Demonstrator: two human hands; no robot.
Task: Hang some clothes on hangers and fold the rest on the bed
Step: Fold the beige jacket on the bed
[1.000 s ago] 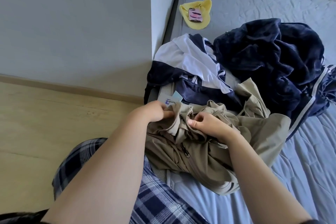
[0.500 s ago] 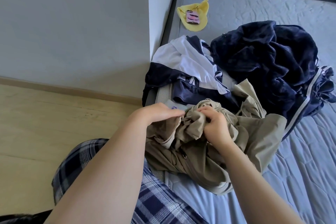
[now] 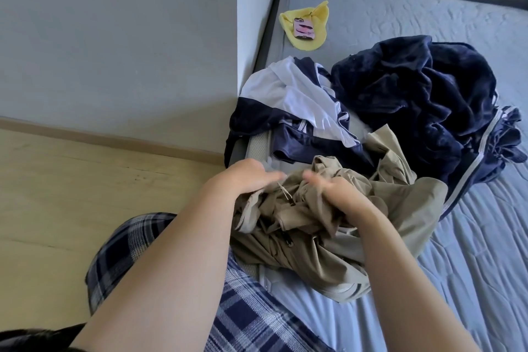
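- Two grips meet over the khaki garment (image 3: 400, 203). The left grip (image 3: 248, 177) is on the left side of the bunch and the right grip (image 3: 340, 194) is on its right. Their fingertips point toward each other, near but apart.
- Between and just under them lies the tightest knot of cloth. From the right grip, most of the garment spreads to the right and back toward us, so we judge that grip nearer the bulk. The left one is nearer the bed's edge.
- We read no clean long axis in the crumple. Roughly, the heap runs from the left edge of the bed (image 3: 428, 23) out to the right and ends in one flatter panel.
- Both sets of fingers are blurred. They look stretched rather than curled, but we cannot tell whether either grip pinches cloth or only rests on it.
- The garment is thin and heavily creased, with a dark zip pull on its near side and a pale cord by the left fingertips.
- Its far folds lie against a navy-and-white top (image 3: 285, 100), and its right panel reaches a navy fleece (image 3: 414, 100).
- We see no hanger. The next move likely means finding a hem or collar and shaking the piece out toward the right.
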